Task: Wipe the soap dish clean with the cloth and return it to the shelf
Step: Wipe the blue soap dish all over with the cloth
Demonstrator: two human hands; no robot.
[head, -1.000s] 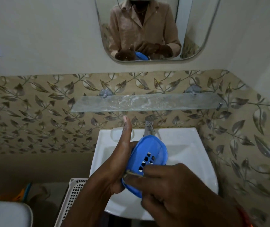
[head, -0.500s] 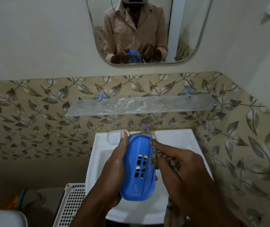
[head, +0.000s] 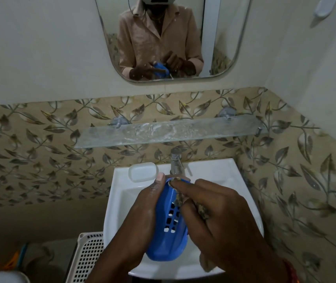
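Dish (head: 168, 231) sits lower middle of frame over the sink (head: 214, 170), gripped by left hand (head: 140, 219); right hand (head: 220, 217) pinches cloth (head: 202, 211) against its rim. Wiping's underway, shelf (head: 163, 132) return still to do.

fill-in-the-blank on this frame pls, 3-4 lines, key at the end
1. The left hand holds a soap dish whose colour is ____.
2. The right hand presses a ____ against the dish's rim.
3. The glass shelf hangs on the wall above the ____.
4. A white bar of soap lies on the sink rim, beside the ____.

Missing words: blue; cloth; sink; tap
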